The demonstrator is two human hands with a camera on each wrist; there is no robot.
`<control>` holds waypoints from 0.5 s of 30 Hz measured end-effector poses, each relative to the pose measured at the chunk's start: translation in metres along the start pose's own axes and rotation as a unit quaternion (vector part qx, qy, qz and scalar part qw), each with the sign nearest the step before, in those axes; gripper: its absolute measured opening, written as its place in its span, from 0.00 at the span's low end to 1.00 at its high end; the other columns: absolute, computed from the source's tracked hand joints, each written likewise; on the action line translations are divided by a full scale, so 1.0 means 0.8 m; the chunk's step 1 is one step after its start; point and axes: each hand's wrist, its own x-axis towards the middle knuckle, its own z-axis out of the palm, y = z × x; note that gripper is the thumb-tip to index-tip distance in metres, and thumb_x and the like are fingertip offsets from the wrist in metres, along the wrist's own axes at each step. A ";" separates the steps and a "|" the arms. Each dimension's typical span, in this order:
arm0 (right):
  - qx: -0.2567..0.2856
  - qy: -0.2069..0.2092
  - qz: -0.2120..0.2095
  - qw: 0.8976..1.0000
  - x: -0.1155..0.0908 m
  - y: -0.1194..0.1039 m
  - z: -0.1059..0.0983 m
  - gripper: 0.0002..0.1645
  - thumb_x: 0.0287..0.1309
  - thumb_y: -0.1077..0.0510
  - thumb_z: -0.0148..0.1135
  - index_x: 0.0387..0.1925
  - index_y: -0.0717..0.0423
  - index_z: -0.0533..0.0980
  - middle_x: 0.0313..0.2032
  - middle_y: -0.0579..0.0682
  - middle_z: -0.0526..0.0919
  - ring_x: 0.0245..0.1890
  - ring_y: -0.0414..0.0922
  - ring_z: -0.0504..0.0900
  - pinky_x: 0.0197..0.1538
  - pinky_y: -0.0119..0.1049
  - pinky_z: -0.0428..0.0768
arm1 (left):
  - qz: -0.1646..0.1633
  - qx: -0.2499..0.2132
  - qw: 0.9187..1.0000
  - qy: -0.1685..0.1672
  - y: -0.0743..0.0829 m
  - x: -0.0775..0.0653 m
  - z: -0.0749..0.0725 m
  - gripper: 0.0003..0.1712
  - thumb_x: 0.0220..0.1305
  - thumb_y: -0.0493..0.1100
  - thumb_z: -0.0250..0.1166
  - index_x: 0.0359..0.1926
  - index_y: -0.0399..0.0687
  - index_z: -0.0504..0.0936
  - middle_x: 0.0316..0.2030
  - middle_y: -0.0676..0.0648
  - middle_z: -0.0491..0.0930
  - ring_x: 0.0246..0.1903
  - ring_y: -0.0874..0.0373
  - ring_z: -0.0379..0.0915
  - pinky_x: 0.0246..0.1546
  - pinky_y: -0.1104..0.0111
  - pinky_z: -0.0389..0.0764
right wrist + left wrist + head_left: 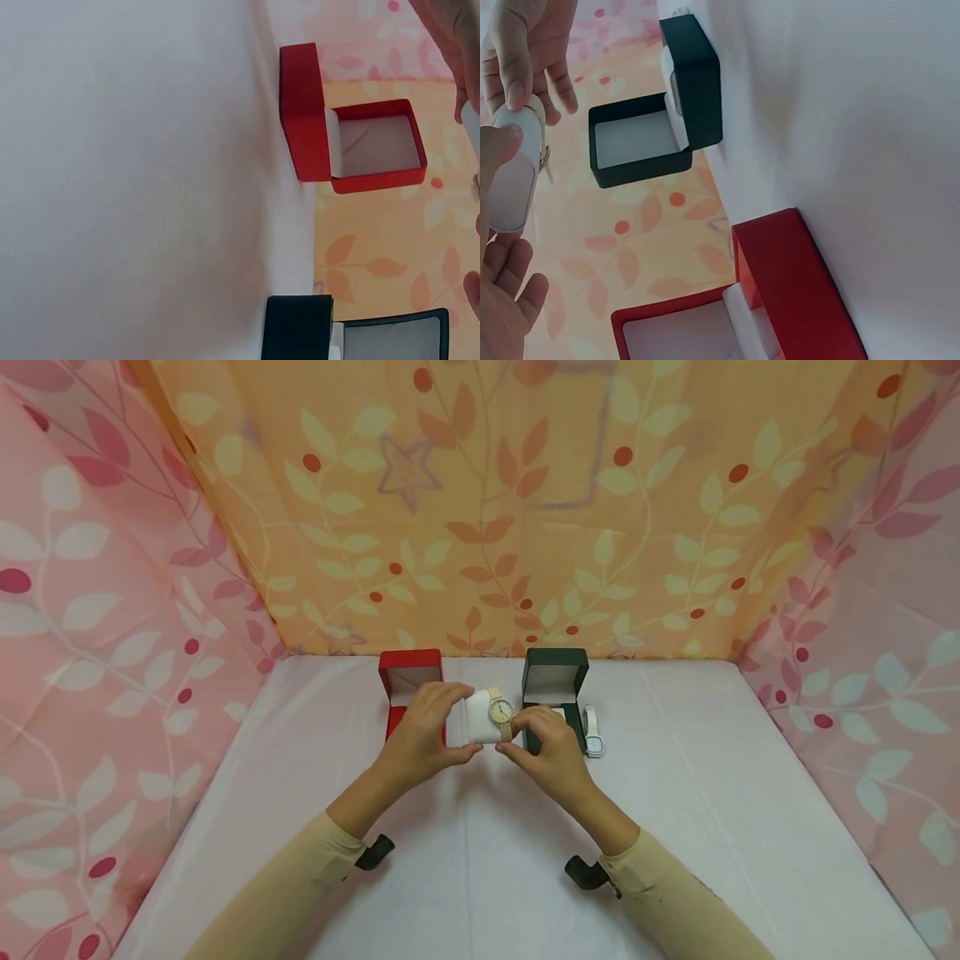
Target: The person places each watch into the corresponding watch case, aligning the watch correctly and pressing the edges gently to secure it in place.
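Between both hands, above the table, is a white watch cushion point(480, 720) with a cream-strapped watch point(501, 712) around its right part. My left hand point(423, 735) grips the cushion's left side, thumb below and fingers above. At the other side, my right hand point(551, 756) pinches the strap end by the lower right of the dial. The left wrist view shows the cushion's flat underside point(511, 184) with a thumb pressed on it. Behind the hands stand an open red box point(411, 672) and an open dark green box point(555, 672), both partly hidden in the head view.
A white watch point(593, 743) lies on the table just right of the green box. White cloth covers the table point(465, 893). Patterned curtains point(480, 510) enclose the back and both sides. White padding point(754, 322) shows inside the red box.
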 end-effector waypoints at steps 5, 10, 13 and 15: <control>0.001 0.019 0.012 1.000 -0.003 -0.005 0.005 0.15 0.48 0.57 0.82 0.36 0.50 0.83 0.38 0.42 0.85 0.48 0.43 0.81 0.58 0.44 0.76 | -0.006 0.010 1.000 0.002 0.001 0.003 -0.001 0.47 0.45 0.49 0.86 0.64 0.41 0.74 0.60 0.45 0.77 0.61 0.50 0.69 0.62 0.55 0.78; -0.003 0.028 0.021 0.999 -0.007 -0.008 0.008 0.14 0.51 0.58 0.81 0.40 0.49 0.85 0.38 0.40 0.86 0.45 0.40 0.81 0.55 0.43 0.77 | -0.012 0.011 1.000 0.002 0.001 0.004 -0.002 0.47 0.44 0.49 0.86 0.64 0.41 0.74 0.60 0.45 0.77 0.60 0.50 0.69 0.63 0.55 0.78; -0.011 0.033 -0.004 0.999 -0.008 -0.009 0.005 0.14 0.51 0.60 0.80 0.41 0.50 0.87 0.39 0.42 0.88 0.47 0.42 0.83 0.58 0.46 0.76 | -0.008 0.009 1.000 0.004 0.000 0.004 -0.001 0.47 0.45 0.48 0.86 0.64 0.40 0.74 0.61 0.44 0.77 0.61 0.49 0.69 0.62 0.54 0.78; -0.020 0.033 -0.037 0.999 -0.007 -0.007 0.002 0.14 0.50 0.62 0.80 0.41 0.52 0.88 0.39 0.43 0.89 0.47 0.45 0.84 0.59 0.49 0.74 | -0.007 0.009 1.000 0.004 -0.001 0.003 0.000 0.47 0.45 0.48 0.86 0.65 0.40 0.74 0.61 0.44 0.77 0.61 0.49 0.69 0.62 0.55 0.78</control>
